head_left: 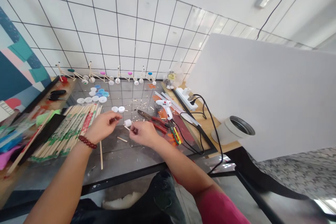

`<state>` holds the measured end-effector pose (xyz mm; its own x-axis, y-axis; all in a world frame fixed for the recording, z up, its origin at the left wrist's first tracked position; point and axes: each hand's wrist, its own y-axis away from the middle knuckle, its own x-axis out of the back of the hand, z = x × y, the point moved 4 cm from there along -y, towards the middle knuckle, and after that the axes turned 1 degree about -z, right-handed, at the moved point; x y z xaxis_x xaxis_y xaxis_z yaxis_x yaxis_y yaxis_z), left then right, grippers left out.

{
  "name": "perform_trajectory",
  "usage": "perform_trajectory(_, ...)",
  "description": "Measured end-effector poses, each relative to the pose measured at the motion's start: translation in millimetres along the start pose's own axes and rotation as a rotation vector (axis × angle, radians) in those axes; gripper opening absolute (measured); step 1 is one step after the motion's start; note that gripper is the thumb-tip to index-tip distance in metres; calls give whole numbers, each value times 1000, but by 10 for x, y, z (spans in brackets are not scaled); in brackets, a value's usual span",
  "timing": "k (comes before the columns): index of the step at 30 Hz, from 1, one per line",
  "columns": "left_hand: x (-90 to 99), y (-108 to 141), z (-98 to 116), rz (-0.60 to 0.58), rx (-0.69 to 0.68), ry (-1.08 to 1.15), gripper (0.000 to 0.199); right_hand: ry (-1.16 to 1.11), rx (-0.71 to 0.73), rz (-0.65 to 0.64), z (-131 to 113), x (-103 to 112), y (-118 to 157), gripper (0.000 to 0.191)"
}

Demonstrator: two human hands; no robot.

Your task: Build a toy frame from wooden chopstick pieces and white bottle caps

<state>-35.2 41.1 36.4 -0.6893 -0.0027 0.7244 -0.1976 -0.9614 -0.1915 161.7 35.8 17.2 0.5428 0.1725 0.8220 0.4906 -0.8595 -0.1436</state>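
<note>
Right hand [141, 133]: one; nearly closed, thumb and fingers pinched on one short stick [127, 128].
White cap piece [127, 123]: one; sits between both hands, at right fingertips, by short stick; cannot tell if joined.
Left hand [106, 126]: one; half curled, fingertips near thumb, apart from right hand; cannot tell if gripping anything.
Bracelet [88, 142]: one, on left wrist.
Stick offcut [122, 139]: one, lies on table [123, 155] below hands.
Long stick [101, 155]: one, lies below left hand.
Loose white caps [121, 109]: two, side by side, just beyond left hand.
Cap cluster [102, 99]: about ten, white and blue, farther back.
Stick bundle [65, 129]: too many to count, left of left hand.
Pliers [147, 116]: one pair, near right hand.
Glue gun [164, 103]: one, white, beyond pliers.
Cutter [176, 135]: one, yellow-green.
Stick models [130, 73]: four, lined along back edge.
</note>
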Motion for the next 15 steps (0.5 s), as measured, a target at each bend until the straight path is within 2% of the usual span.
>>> perform_trajectory(3, -59, 0, 14, -1, -76, -19, 50, -9, -2, 100, 50, 170, -1, 7)
perform_trajectory(5, -127, 0, 10, -39, -106, -41, 63, -40, -60, 194, 137, 289, -20, 9)
perform_trajectory(7, -197, -3, -18, -73, -93, -71, 72, -25, -118, 237, 219, 378, -40, 11)
perform_trajectory(9, -252, -9, -53, -94, -65, -94, 78, 43, -155, 200, 270, 428, -55, 12)
perform_trajectory(15, -267, -36, -135, -134, -17, -80, 80, 352, -199, -103, 290, 438, -31, 21)
